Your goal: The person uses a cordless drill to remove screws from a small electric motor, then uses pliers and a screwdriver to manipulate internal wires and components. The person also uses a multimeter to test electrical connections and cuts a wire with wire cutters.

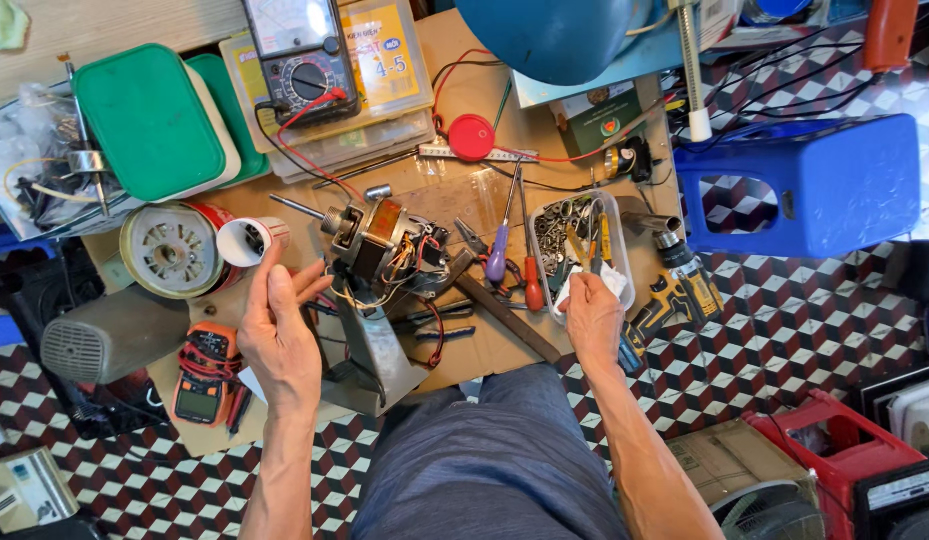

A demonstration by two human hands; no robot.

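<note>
Left hand (277, 335), centre-left, grasps a white plastic cup (250, 240); right hand (592, 315) pinches a white cloth (604, 280) beside the electric motor (379, 240).

Blue plastic stool (824, 180), analogue multimeter (302, 60), green-lidded box (149, 120), red round tape (471, 137) — orange meter (206, 372), cordless drill (679, 285)

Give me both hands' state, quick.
Left hand: closed on a white tube.
Right hand: pinching a white cloth over the clear parts tray.
</note>
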